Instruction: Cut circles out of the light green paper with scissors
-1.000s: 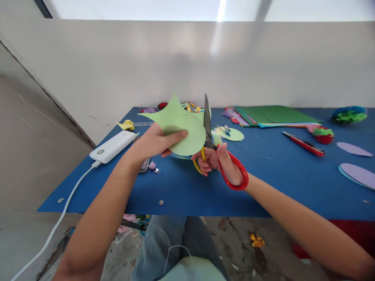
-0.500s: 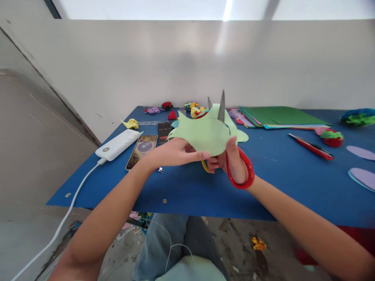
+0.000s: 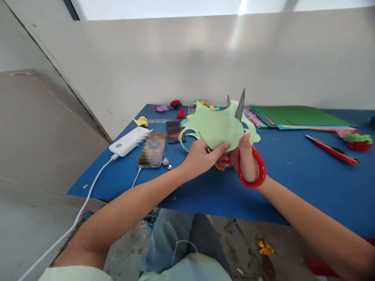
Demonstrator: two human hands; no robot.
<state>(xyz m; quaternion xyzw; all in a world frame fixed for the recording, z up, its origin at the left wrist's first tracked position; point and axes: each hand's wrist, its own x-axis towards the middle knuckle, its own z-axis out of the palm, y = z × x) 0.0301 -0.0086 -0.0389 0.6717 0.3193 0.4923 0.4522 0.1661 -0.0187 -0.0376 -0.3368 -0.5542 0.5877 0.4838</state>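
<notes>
Above the blue table, my left hand pinches the lower edge of a light green sheet of paper, thumb on top and fingers beneath. The paper's outline is curved and jagged, with thin strips curling off its left side. My right hand grips a pair of scissors with a red handle loop around the thumb; a bit of yellow shows at the other loop, mostly hidden. The blades point up and away, apart, with the paper between them. Part of the cut line lies hidden behind the paper.
On the blue table, a white power bank with a cable and two phones lie left. Paper flowers sit at the back. Coloured sheets, a red pen and a red-green flower lie right. A wall stands behind.
The view has shifted left, so most things appear further right. My left hand has moved closer to the right one along the paper's edge, and the paper has turned, showing thin strips on its left.
</notes>
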